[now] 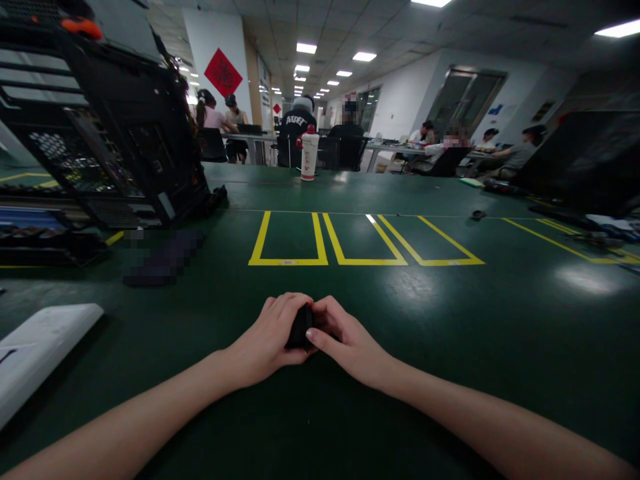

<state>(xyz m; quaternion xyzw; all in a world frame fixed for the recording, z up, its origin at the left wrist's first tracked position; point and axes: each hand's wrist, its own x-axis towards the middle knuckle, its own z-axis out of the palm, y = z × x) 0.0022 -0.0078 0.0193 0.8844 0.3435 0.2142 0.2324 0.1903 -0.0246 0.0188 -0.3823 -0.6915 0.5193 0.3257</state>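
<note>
Between my two hands is a small black box-like object (300,329), partly covered by my fingers; its exact kind does not show. My left hand (273,333) wraps round its left side, with the thumb low and the fingers over the top. From the right, my right hand (347,340) grips the same object, thumb on its near face and fingers curled behind. Both hands are close to the green table top (320,427), near its middle; whether the object rests on the table I cannot tell.
Yellow tape outlines (327,262) mark the table beyond my hands. An opened black computer case (135,133) stands at the left, with a white flat box (45,347) nearer. A white cup (309,157) is at the far edge. Several people sit at tables behind.
</note>
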